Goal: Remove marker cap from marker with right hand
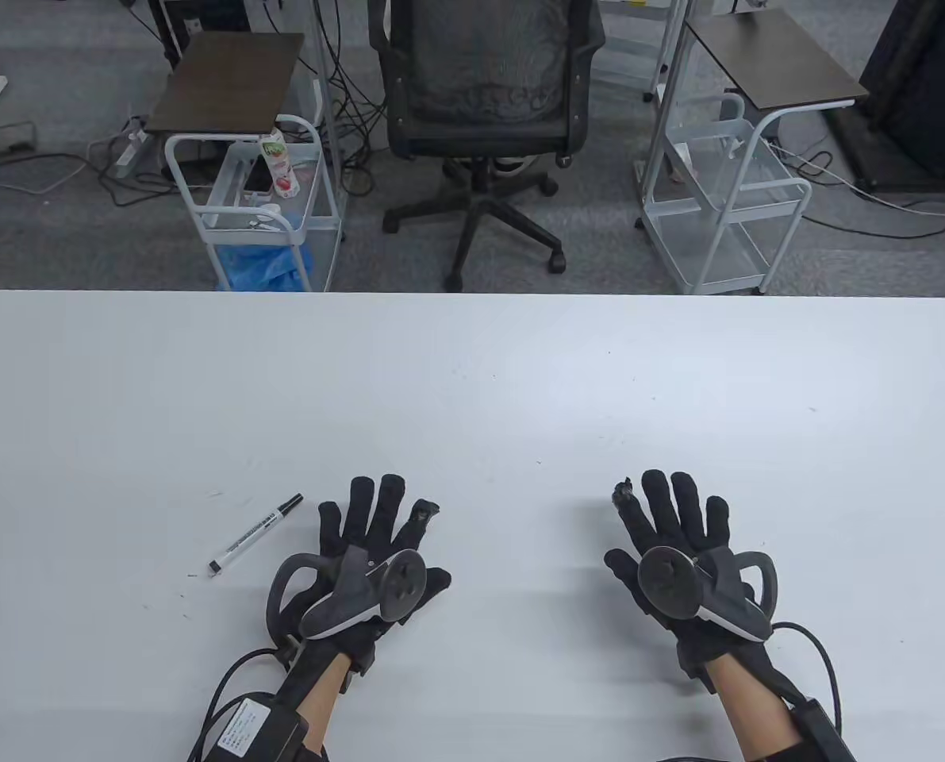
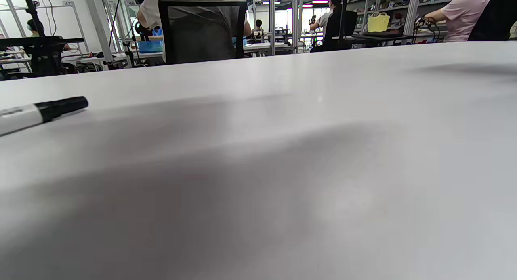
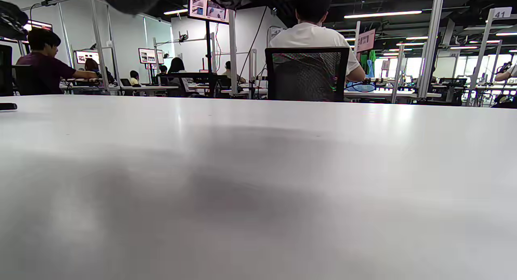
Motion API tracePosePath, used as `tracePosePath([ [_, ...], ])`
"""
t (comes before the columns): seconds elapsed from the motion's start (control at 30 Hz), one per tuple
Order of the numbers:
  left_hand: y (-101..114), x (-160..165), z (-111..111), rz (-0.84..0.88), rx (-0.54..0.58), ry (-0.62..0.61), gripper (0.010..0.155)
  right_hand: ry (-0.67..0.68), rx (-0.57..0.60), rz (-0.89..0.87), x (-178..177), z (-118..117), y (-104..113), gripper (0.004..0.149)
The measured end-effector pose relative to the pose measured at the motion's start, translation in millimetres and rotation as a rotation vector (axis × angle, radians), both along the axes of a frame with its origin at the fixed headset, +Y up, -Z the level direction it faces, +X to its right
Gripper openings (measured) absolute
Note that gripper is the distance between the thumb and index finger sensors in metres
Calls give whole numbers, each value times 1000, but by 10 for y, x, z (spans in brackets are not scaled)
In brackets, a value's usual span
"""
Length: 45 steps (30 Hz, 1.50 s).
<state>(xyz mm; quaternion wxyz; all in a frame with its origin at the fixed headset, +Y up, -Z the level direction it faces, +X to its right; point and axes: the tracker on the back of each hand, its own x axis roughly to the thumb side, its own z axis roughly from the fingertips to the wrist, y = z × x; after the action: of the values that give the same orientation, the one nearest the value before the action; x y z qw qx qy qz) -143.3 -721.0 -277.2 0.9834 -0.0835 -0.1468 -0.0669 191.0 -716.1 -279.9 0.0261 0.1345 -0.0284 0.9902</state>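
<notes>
A white marker [image 1: 252,536] with a black cap [image 1: 290,503] lies on the white table [image 1: 472,381], slanted, its capped end pointing to the far right. My left hand [image 1: 377,532] lies flat with fingers spread, palm down, just right of the marker and not touching it. My right hand [image 1: 670,524] lies flat with fingers spread, well to the right, empty. In the left wrist view the marker [image 2: 24,116] shows at the left edge with its cap [image 2: 64,106] on. In the right wrist view a dark marker end [image 3: 8,106] shows at the far left edge.
Beyond the table's far edge stand a black office chair [image 1: 484,95] and two white wire carts [image 1: 250,198] [image 1: 726,198]. Cables run from both wrists off the bottom edge.
</notes>
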Motion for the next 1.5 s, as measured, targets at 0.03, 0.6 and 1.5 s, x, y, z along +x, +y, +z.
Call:
tracePosePath([
  [0.03,-4,-2,0,2,-8,-1,90,2,2,0,-2,-1,1,75],
  [0.6,19,-67,-13,16,-3,25,89,21,-2,4,-30,7,-21,74],
  [1.5,667,-370,-131,148,85,131,90,55,31,-73,-28,42,106,74],
])
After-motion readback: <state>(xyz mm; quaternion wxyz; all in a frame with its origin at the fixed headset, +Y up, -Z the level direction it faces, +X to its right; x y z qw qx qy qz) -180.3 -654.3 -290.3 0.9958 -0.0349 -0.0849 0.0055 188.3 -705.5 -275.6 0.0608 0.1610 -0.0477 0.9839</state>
